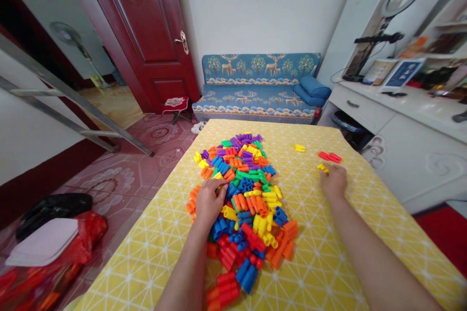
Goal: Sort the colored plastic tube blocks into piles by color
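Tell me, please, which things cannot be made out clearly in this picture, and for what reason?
All in the head view:
Left hand: its own back and the pieces hide some fingertips; whether it holds anything is unclear.
Right hand: its back hides the grip on the yellow piece.
Pile of coloured pieces: upper pieces cover the lower ones.
Table: near edge cut off by the bottom edge.
Blue-and-white box: print too blurred.

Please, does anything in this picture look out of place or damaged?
Nothing looks clearly damaged. The red plastic bag lies crumpled on the tiled floor, left of the yellow tablecloth, which looks slightly untidy. The plastic toy pieces are heaped loosely, but on the tablecloth.
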Motion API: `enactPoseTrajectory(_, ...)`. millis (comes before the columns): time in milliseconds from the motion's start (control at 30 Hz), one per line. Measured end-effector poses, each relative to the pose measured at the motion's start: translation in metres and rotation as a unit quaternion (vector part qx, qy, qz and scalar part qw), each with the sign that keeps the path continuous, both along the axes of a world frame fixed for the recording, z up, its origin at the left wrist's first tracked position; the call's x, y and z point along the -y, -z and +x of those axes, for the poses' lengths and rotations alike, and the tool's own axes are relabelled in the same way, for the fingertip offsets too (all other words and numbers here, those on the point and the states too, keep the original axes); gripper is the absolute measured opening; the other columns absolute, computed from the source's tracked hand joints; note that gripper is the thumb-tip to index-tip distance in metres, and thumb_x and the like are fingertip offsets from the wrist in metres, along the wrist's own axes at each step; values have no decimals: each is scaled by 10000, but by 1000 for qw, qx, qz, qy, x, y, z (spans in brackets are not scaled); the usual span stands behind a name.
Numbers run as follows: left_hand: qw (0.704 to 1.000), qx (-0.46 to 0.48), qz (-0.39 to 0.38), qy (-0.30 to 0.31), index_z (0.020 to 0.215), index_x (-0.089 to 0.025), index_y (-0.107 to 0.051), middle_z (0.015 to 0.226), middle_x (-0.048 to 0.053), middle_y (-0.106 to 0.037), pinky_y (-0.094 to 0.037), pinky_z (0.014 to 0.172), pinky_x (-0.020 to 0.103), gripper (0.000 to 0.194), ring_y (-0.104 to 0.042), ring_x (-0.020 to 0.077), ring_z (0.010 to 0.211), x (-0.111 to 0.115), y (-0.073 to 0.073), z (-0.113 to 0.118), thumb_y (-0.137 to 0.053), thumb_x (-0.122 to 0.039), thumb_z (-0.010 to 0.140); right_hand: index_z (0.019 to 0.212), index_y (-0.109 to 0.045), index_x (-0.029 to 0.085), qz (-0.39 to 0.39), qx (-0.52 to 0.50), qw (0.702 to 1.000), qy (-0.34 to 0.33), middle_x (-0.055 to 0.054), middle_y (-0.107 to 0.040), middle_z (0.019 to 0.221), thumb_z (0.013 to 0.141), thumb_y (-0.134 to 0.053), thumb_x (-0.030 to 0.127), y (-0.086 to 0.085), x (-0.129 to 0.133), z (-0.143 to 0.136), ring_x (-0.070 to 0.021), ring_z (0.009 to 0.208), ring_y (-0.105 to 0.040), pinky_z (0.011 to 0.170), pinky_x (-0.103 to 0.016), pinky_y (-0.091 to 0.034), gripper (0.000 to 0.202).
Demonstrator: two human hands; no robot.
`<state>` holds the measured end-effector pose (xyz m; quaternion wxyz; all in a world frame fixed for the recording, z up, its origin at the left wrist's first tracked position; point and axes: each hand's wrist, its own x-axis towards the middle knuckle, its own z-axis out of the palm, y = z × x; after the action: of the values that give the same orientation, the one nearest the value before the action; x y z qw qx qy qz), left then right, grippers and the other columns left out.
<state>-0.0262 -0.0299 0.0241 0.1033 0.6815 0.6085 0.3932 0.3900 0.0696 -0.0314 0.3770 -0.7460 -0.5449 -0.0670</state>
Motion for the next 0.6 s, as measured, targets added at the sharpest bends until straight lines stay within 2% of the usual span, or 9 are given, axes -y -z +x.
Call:
enactPoseTrajectory(67, 1000, -1, -1, 0, 942, -226, -720, 944, 34, -725, -488, 852, 357, 188, -632, 207, 937, 0, 1, 0, -557, -281, 866, 1099, -637, 81, 18, 10, 1000, 14, -196, -520, 1137, 775, -465, 292, 2, -6, 18, -328, 1103, -462, 903, -441, -411, 423)
enactPoseTrajectory(133, 1000, -3, -1, 1, 940, -225, -720, 945, 34, -724, -488, 851, 358, 188, -630, 209, 939, -1, 2, 0, -556, -281, 867, 1083, -631, 60, 29, 22, 999, 21, -205, -532, 1101, 785, -464, 314, 5, -7, 27, -328, 1098, -469, 895, -427, -416, 426)
enactPoseTrajectory(267, 1000, -7, -1, -1, 941, -224, -721, 944, 35, -726, -488, 855, 355, 186, -626, 210, 946, -1, 2, -1, -561, -278, 862, 946, -662, 95, -23, 73, 997, 2, -166, -600, 929, 843, -424, 367, 10, -8, 27, -288, 973, -529, 866, -391, -420, 376)
enactPoseTrajectory(333, 1000, -8, 0, -2, 947, -227, -720, 953, 34, -727, -488, 861, 356, 191, -627, 209, 951, -1, 2, -1, -556, -281, 865, 960, -667, 105, -60, 100, 993, 1, -168, -617, 974, 857, -426, 392, 11, -9, 24, -287, 972, -532, 867, -394, -411, 389)
enactPoseTrajectory(467, 1000, -10, -4, 0, 943, -228, -723, 952, 34, -729, -487, 864, 358, 194, -629, 210, 947, -1, 1, 0, -553, -285, 867, 1137, -617, 126, -122, 150, 981, -6, -165, -590, 1178, 875, -434, 439, 12, -9, 16, -300, 1042, -508, 887, -413, -391, 447)
enactPoseTrajectory(600, 1000, -5, -2, -1, 937, -225, -723, 943, 32, -731, -488, 861, 355, 193, -629, 208, 940, -1, 1, 0, -554, -285, 865, 1225, -556, 109, -138, 191, 971, -42, -192, -525, 1270, 908, -394, 436, 9, -1, 4, -309, 1151, -443, 946, -432, -352, 483)
